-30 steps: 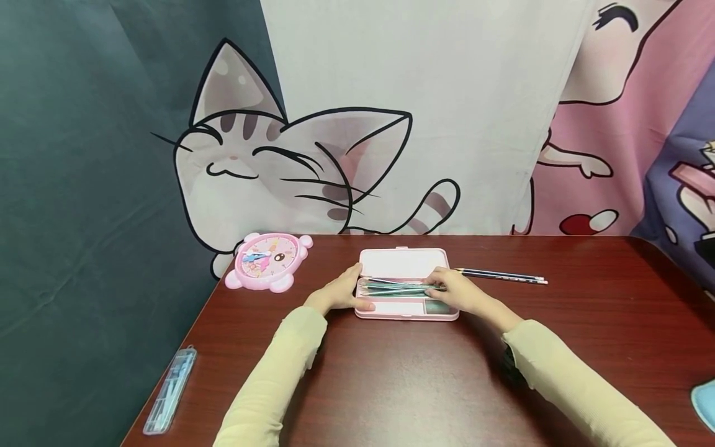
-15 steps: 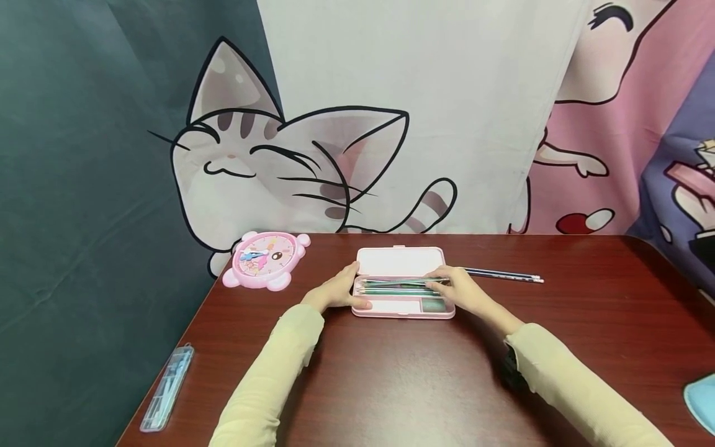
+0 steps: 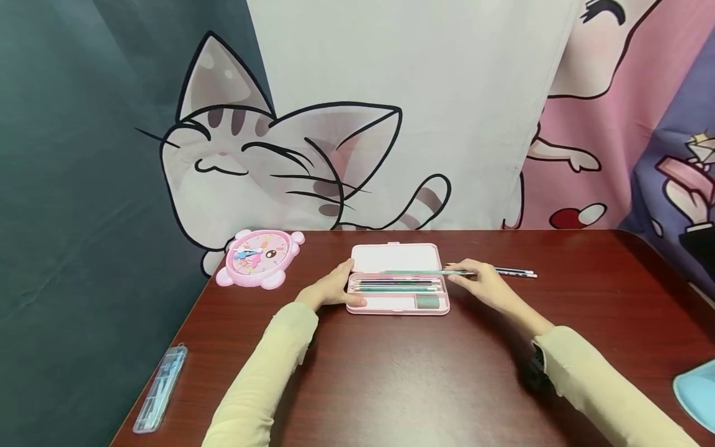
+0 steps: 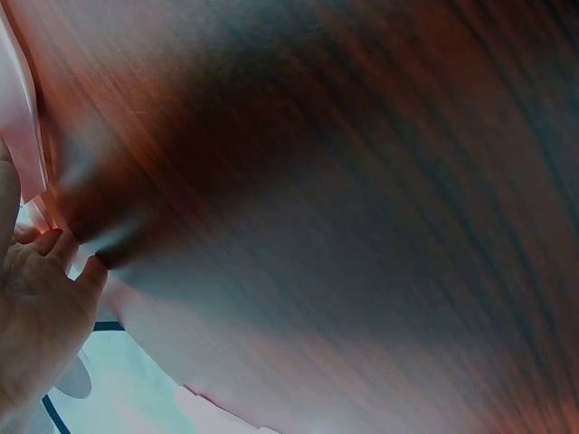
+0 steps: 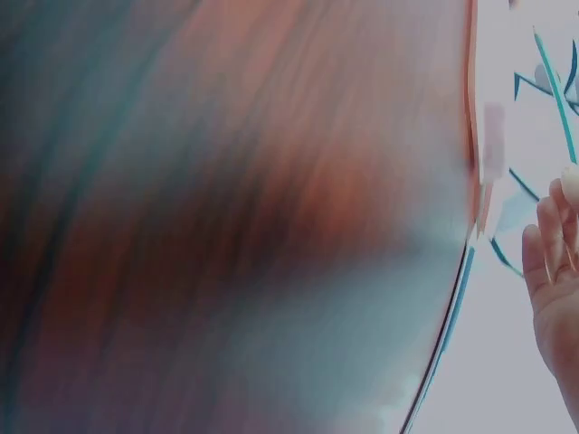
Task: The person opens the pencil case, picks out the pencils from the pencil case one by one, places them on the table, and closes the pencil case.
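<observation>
A pink pencil case lies with its lid folded back in the head view. Several pencils fill its long rear compartment. A grey-green patch shows in the front right compartment. My left hand grips the case's left end, thumb over the front compartment and fingers along the side. Between thumb and fingertips my right hand pinches a green pencil, held level over the back of the case. The right wrist view shows that pencil sticking out past the fingers.
Two dark striped pencils lie behind the right hand, partly covered by it. A pink toy clock sits at the back left. Near the left table edge is a clear plastic box; a light blue object lies at the far right.
My right hand has lifted a green pencil from the case and moved right with it. The remaining pencils now lie flatter in their compartment. My left hand stays at the case's left end.
</observation>
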`<state>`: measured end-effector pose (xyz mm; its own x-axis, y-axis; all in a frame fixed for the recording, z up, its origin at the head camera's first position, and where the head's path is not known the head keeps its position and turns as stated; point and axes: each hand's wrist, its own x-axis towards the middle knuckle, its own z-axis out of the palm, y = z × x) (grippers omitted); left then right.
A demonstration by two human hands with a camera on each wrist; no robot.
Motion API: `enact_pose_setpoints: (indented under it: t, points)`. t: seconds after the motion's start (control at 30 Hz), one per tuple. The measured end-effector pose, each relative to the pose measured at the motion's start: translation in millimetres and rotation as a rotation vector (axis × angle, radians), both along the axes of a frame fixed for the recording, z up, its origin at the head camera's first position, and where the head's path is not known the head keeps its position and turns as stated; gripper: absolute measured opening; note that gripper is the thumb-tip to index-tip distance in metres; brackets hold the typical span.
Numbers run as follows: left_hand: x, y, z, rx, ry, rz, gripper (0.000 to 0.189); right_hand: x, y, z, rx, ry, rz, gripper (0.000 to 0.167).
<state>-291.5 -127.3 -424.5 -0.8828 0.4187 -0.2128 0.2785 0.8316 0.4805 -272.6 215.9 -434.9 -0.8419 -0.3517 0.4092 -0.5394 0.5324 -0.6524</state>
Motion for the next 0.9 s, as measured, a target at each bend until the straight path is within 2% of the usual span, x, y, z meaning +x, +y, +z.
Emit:
enact_pose_setpoints:
  t: [0.3, 0.57, 0.73, 0.9]
  points:
    - [-0.4, -0.6, -0.9, 0.007, 0.000, -0.006, 0.104, 5.1, 58.3, 6.2, 0.039, -0.024, -0.140, 0.020]
    - [-1.6, -0.9, -2.8, 0.000, 0.017, -0.021, 0.104, 6.8, 104.2, 0.8, 0.089, -0.052, -0.222, 0.020]
    - [-1.1, -1.1, -2.7, -0.003, 0.010, -0.022, 0.104, 10.1, 120.5, -4.8, 0.130, -0.084, -0.246, 0.022]
    - [-0.7, -1.7, -3.2, 0.001, 0.013, -0.022, 0.104, 7.9, 122.5, -6.8, 0.168, -0.086, -0.223, 0.021]
